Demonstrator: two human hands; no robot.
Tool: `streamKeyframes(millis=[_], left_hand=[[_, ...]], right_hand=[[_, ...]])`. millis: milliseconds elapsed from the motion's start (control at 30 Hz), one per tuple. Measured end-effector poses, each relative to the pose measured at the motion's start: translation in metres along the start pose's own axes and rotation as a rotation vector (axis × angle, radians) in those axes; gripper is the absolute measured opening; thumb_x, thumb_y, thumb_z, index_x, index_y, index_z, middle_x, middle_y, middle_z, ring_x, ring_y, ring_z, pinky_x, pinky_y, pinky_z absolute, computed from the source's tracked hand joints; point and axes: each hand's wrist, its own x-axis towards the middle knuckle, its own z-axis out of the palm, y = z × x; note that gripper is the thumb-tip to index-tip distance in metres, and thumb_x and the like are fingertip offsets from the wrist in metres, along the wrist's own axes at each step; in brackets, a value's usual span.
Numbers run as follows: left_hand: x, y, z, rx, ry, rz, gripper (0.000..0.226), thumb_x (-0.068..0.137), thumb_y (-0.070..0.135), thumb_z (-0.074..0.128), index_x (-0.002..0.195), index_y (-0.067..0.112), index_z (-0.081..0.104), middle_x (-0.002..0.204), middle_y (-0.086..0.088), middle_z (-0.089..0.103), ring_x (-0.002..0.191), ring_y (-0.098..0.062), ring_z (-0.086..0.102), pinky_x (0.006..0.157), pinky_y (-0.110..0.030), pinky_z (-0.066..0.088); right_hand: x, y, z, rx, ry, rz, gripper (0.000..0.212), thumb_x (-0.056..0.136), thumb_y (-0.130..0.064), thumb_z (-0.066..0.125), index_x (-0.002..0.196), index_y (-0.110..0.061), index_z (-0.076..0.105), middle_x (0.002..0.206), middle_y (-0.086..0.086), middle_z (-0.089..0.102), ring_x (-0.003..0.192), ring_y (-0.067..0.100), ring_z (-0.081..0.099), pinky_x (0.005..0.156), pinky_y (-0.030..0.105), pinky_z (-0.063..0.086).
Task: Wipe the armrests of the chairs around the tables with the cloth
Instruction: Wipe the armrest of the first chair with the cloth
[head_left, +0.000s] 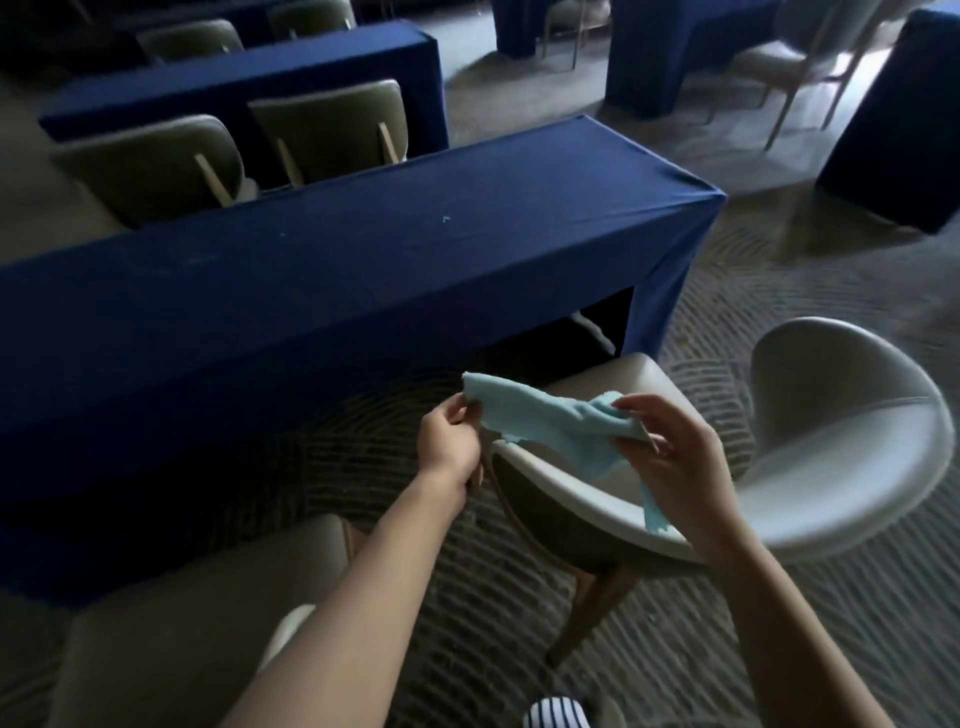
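Patterned carpet (519, 613) is spread through a dim room set with long tables draped in dark blue, the nearest table (311, 270) running across the middle of the view. Padded chairs (156, 161) are lined up behind it, and more are seen at the tables farther off.

A pale blue cloth (561, 421) is held in the air between both hands, just above a cream chair (841, 441) that is pulled out from the end of the nearest table. One corner is pinched by the left hand (449, 434) between thumb and fingers. The other end is gathered in the right hand (670, 447), whose fingers are curled round it, and a loose tail is left hanging below. The cloth is stretched between the two hands and does not touch the chair's curved armrest (561, 488) beneath it.

No wiping is being done at this moment; the cloth appears to be getting straightened or refolded. Whether this armrest has been wiped cannot be told, since no mark or damp streak is visible. With so many chairs in sight, most of the job is judged to be left.
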Motion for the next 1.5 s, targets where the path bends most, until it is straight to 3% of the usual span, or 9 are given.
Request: streamKeyframes(millis=[167, 367, 567, 933, 1067, 1167, 1233, 1400, 1500], left_hand=[[-0.018, 0.013, 0.059, -0.164, -0.050, 0.110, 0.021, 0.101, 0.017, 0.042, 0.108, 0.019, 0.062, 0.104, -0.001, 0.065, 0.099, -0.021, 0.064, 0.085, -0.038, 0.053], [-0.031, 0.019, 0.097, -0.214, -0.169, 0.214, 0.022, 0.100, 0.012, 0.042, 0.100, 0.014, 0.064, 0.093, -0.006, 0.066, 0.084, -0.018, 0.064, 0.074, -0.034, 0.053], [-0.029, 0.043, 0.103, -0.136, -0.313, 0.315, 0.024, 0.099, 0.010, 0.044, 0.114, 0.013, 0.063, 0.103, 0.005, 0.070, 0.096, -0.011, 0.067, 0.077, -0.031, 0.057], [-0.004, 0.097, 0.094, -0.027, -0.569, 0.466, 0.025, 0.099, 0.005, 0.041, 0.107, 0.013, 0.063, 0.109, 0.002, 0.067, 0.100, -0.011, 0.064, 0.084, -0.039, 0.055], [0.004, 0.095, 0.090, -0.006, -0.667, 0.421, 0.027, 0.099, 0.003, 0.041, 0.106, 0.013, 0.064, 0.113, -0.003, 0.066, 0.103, -0.014, 0.063, 0.084, -0.037, 0.054], [0.010, 0.089, 0.088, 0.009, -0.739, 0.373, 0.027, 0.099, 0.002, 0.039, 0.107, 0.012, 0.063, 0.114, -0.004, 0.066, 0.104, -0.014, 0.062, 0.083, -0.035, 0.054], [0.014, 0.085, 0.087, 0.013, -0.771, 0.346, 0.028, 0.099, 0.003, 0.039, 0.107, 0.013, 0.064, 0.114, -0.004, 0.065, 0.104, -0.015, 0.062, 0.082, -0.034, 0.054], [0.029, 0.077, 0.081, 0.028, -0.707, 0.293, 0.026, 0.099, 0.005, 0.040, 0.104, 0.013, 0.065, 0.117, -0.010, 0.062, 0.104, -0.018, 0.060, 0.086, -0.037, 0.053], [0.040, 0.071, 0.077, 0.147, -0.558, 0.285, 0.027, 0.099, 0.008, 0.042, 0.106, 0.017, 0.067, 0.112, 0.000, 0.067, 0.105, -0.014, 0.062, 0.094, -0.040, 0.050]], right_hand=[[0.013, 0.021, -0.057, -0.083, -0.294, 0.022, 0.040, 0.073, 0.004, 0.077, 0.085, -0.033, 0.066, 0.088, -0.021, 0.070, 0.085, 0.003, 0.067, 0.076, 0.018, 0.051], [0.021, 0.045, -0.089, 0.042, -0.639, 0.271, 0.043, 0.070, -0.023, 0.084, 0.107, -0.021, 0.063, 0.109, -0.005, 0.067, 0.106, 0.011, 0.062, 0.094, 0.034, 0.049], [0.059, 0.027, -0.076, -0.038, -0.228, 0.189, 0.010, 0.090, -0.018, 0.064, 0.093, -0.008, 0.065, 0.080, -0.010, 0.063, 0.069, -0.005, 0.056, 0.060, 0.009, 0.041], [0.115, 0.028, -0.051, -0.242, -0.220, 0.430, 0.069, 0.077, -0.061, 0.065, 0.137, -0.033, 0.044, 0.125, -0.002, 0.052, 0.129, 0.021, 0.034, 0.097, 0.032, 0.036], [0.112, 0.047, -0.044, -0.074, -0.232, 0.390, 0.116, 0.047, -0.076, 0.078, 0.146, -0.041, 0.027, 0.140, -0.006, 0.048, 0.132, 0.018, 0.042, 0.107, 0.037, 0.039], [0.100, 0.056, -0.040, 0.087, -0.273, 0.429, 0.116, 0.054, -0.055, 0.087, 0.148, -0.022, 0.027, 0.137, 0.002, 0.048, 0.120, 0.015, 0.051, 0.096, 0.018, 0.045], [0.089, 0.064, -0.036, 0.169, -0.201, 0.495, 0.117, 0.043, -0.057, 0.089, 0.141, -0.018, 0.039, 0.131, 0.007, 0.056, 0.114, 0.020, 0.058, 0.097, 0.032, 0.049], [0.068, 0.064, -0.046, 0.262, 0.114, 0.427, 0.046, 0.075, -0.002, 0.075, 0.117, -0.010, 0.059, 0.106, 0.010, 0.065, 0.089, 0.019, 0.063, 0.067, 0.014, 0.050], [0.066, 0.051, -0.054, 0.200, 0.235, 0.286, 0.038, 0.079, 0.013, 0.061, 0.108, -0.011, 0.061, 0.100, 0.006, 0.062, 0.081, 0.009, 0.057, 0.066, 0.010, 0.046]])
